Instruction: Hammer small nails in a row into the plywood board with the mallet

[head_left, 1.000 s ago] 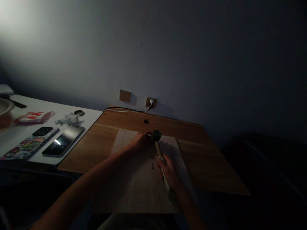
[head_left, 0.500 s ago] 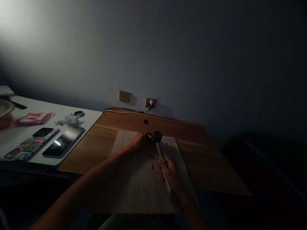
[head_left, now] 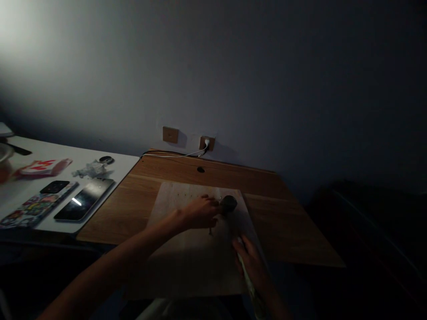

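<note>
My right hand (head_left: 250, 258) is wrapped round the pale handle of a hammer (head_left: 228, 204), whose dark, rounded head lies over the upper right of a light wooden board (head_left: 187, 266). Right beside that head is my left hand (head_left: 202, 211), fingers bent down toward the board; whatever they hold is hidden. A nail or screw (head_left: 210, 231) shows just below my left hand. Another small upright nail (head_left: 220, 198) stands close to the hammer head. Several small dark dots, nails or holes, run in a row along the board's far edge.
The board rests on a brown wooden table (head_left: 283, 222). On the white table (head_left: 123, 162) at left are a phone (head_left: 85, 200), a patterned phone case (head_left: 36, 206), crumpled plastic (head_left: 91, 170) and a red-and-white packet (head_left: 43, 167). A plugged-in white cable (head_left: 173, 155) runs along the wall.
My left hand has come back from the board's far edge, toward me and slightly right. The hammer and my right hand have shifted right and nearer to me.
</note>
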